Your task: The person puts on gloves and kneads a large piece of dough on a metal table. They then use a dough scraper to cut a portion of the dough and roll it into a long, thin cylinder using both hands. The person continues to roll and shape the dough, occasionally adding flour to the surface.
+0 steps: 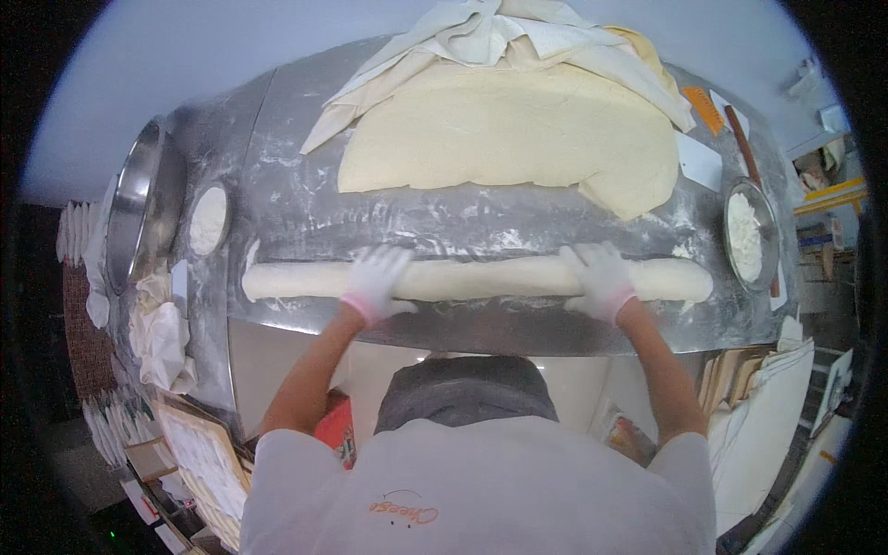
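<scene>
A long, thick roll of pale dough lies crosswise on the floured metal worktable, near its front edge. My left hand, in a white glove with a pink cuff, rests over the roll left of its middle. On the right part of the roll lies my right hand, gloved the same way. Both palms press on top of the dough, with fingers over the far side and thumbs towards me. Behind the roll spreads a large flat sheet of dough, its far side covered by folded cloth.
Flour fills a bowl at left and a metal bowl at right. A large steel basin stands far left, above a crumpled cloth. An orange scraper, a white scraper and a wooden stick lie at right.
</scene>
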A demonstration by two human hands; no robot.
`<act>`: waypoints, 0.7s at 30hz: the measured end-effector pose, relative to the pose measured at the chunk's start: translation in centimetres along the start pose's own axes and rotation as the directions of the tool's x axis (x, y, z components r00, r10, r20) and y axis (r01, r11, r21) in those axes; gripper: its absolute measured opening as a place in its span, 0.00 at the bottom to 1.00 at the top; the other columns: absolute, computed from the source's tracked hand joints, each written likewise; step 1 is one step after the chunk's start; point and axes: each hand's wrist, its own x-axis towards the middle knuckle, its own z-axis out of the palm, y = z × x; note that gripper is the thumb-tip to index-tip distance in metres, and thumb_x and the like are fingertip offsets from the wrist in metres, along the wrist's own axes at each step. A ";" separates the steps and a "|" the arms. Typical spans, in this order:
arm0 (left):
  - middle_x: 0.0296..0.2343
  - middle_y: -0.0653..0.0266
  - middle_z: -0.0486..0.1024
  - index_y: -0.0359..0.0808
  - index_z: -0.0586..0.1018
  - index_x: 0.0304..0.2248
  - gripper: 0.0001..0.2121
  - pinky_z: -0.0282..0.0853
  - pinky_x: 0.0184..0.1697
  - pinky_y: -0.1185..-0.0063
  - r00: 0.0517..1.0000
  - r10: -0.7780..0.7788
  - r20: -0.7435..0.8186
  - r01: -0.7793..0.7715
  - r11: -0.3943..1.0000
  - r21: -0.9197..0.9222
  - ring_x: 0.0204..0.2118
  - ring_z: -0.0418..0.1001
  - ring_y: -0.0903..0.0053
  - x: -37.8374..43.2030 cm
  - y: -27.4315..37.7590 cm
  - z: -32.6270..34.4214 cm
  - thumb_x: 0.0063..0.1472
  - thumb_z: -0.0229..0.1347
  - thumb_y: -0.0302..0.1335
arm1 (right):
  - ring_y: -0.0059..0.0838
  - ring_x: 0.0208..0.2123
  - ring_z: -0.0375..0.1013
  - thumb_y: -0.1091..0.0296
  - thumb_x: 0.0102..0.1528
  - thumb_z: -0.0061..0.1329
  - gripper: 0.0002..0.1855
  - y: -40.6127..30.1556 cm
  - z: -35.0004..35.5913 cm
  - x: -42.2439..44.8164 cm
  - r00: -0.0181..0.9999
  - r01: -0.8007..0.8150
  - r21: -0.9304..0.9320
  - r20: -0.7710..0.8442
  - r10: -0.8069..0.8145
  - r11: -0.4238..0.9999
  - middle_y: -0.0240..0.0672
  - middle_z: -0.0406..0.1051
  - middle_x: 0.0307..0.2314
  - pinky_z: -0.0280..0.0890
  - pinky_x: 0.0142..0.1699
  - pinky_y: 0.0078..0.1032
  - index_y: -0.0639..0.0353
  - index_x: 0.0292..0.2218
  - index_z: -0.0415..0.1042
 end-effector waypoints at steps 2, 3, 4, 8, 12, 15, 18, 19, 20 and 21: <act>0.49 0.55 0.69 0.37 0.65 0.54 0.41 0.57 0.57 0.61 0.995 -0.090 0.035 0.089 0.996 0.025 0.53 0.64 0.59 -3.6 -4.2 -0.7 0.45 0.63 0.51 | 0.45 0.51 0.63 0.47 0.43 0.60 0.46 -3.4 1.5 2.3 0.992 0.086 0.012 -0.095 -0.084 0.996 0.43 0.66 0.47 0.53 0.57 0.42 0.57 0.58 0.57; 0.47 0.55 0.70 0.37 0.66 0.53 0.40 0.59 0.55 0.62 0.993 -0.113 0.038 0.113 0.994 0.009 0.51 0.66 0.59 -5.4 -6.4 0.2 0.45 0.63 0.51 | 0.45 0.51 0.63 0.47 0.44 0.60 0.46 -5.7 1.5 4.0 0.987 0.124 0.025 -0.108 -0.121 0.992 0.43 0.66 0.47 0.53 0.56 0.43 0.57 0.58 0.57; 0.46 0.56 0.71 0.36 0.66 0.53 0.39 0.60 0.53 0.62 0.991 -0.134 0.030 0.135 0.991 -0.011 0.50 0.67 0.59 -5.8 -7.5 0.3 0.46 0.63 0.50 | 0.45 0.51 0.63 0.46 0.45 0.59 0.45 -7.3 1.1 5.4 0.980 0.161 0.024 -0.122 -0.156 0.987 0.43 0.66 0.47 0.54 0.56 0.43 0.56 0.58 0.57; 0.42 0.56 0.72 0.35 0.65 0.54 0.38 0.64 0.47 0.64 0.972 0.016 0.234 0.016 0.991 -0.132 0.46 0.69 0.62 -1.9 -6.7 2.0 0.49 0.60 0.50 | 0.44 0.48 0.67 0.49 0.46 0.58 0.41 -10.0 2.9 8.8 0.997 0.075 -0.005 0.022 -0.075 0.997 0.43 0.67 0.45 0.60 0.51 0.43 0.54 0.56 0.58; 0.45 0.56 0.71 0.37 0.64 0.56 0.41 0.63 0.52 0.64 0.994 0.114 0.001 -0.112 0.979 -0.170 0.49 0.68 0.62 -1.4 -4.5 -0.1 0.48 0.60 0.52 | 0.45 0.48 0.67 0.48 0.45 0.59 0.43 -9.9 -0.6 7.5 0.977 -0.059 0.005 0.205 0.057 0.998 0.44 0.67 0.46 0.60 0.51 0.41 0.56 0.56 0.57; 0.48 0.55 0.70 0.38 0.63 0.57 0.44 0.60 0.57 0.66 0.966 0.166 -0.197 -0.161 0.986 0.041 0.52 0.67 0.62 -6.1 -9.1 -0.5 0.44 0.62 0.53 | 0.45 0.49 0.66 0.47 0.45 0.59 0.45 -12.7 -1.2 8.3 0.997 0.013 -0.011 0.071 -0.012 1.000 0.45 0.66 0.47 0.58 0.53 0.40 0.58 0.57 0.56; 0.50 0.52 0.69 0.38 0.62 0.58 0.47 0.57 0.60 0.68 1.000 -0.024 -0.015 0.025 0.999 0.038 0.55 0.65 0.62 -11.2 -15.7 -1.5 0.40 0.65 0.52 | 0.45 0.51 0.64 0.49 0.46 0.58 0.45 -17.8 1.2 12.1 0.990 0.116 0.042 -0.092 -0.112 0.992 0.45 0.65 0.49 0.56 0.55 0.39 0.59 0.58 0.55; 0.50 0.51 0.69 0.38 0.63 0.58 0.47 0.57 0.60 0.68 0.990 -0.111 0.092 0.112 0.994 -0.012 0.55 0.65 0.63 -12.4 -17.2 -2.2 0.40 0.66 0.51 | 0.44 0.52 0.62 0.50 0.46 0.58 0.44 -19.8 1.4 13.8 0.989 0.133 0.056 -0.073 -0.129 0.989 0.45 0.65 0.49 0.55 0.56 0.38 0.59 0.58 0.55; 0.50 0.51 0.69 0.37 0.64 0.57 0.45 0.57 0.60 0.68 0.977 -0.142 0.159 0.150 0.988 -0.042 0.56 0.64 0.62 -12.9 -18.1 -2.2 0.41 0.65 0.49 | 0.44 0.53 0.61 0.52 0.47 0.58 0.44 -21.1 1.6 14.6 0.987 0.156 0.068 -0.052 -0.152 0.985 0.44 0.64 0.50 0.55 0.57 0.38 0.59 0.59 0.54; 0.50 0.50 0.69 0.37 0.65 0.57 0.43 0.57 0.60 0.68 0.960 -0.171 0.220 0.189 0.980 -0.062 0.56 0.64 0.61 -12.8 -19.4 -2.5 0.43 0.65 0.47 | 0.44 0.53 0.62 0.52 0.47 0.58 0.43 -21.5 1.5 15.0 0.994 0.104 0.079 0.006 -0.105 0.991 0.44 0.64 0.49 0.55 0.57 0.38 0.59 0.58 0.55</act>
